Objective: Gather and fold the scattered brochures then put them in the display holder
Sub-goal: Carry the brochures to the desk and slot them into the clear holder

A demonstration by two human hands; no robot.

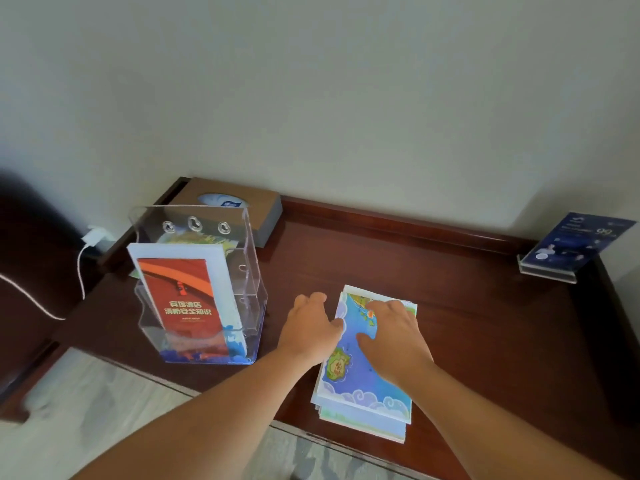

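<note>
A small stack of folded brochures (363, 393) with a blue map print lies on the dark wooden table (467, 306), near its front edge. My right hand (394, 336) presses flat on the top brochure, fingers spread. My left hand (313, 327) rests at the stack's left edge, thumb touching the paper. To the left stands a clear acrylic display holder (249, 271). Its front pocket holds folded brochures with a red cover (183, 299), and another colourful brochure shows in the rear pocket.
A brown tissue box (242, 206) sits behind the holder against the wall. A blue sign in an acrylic stand (575, 244) is at the table's far right. A white charger and cable (86, 251) hang at the left.
</note>
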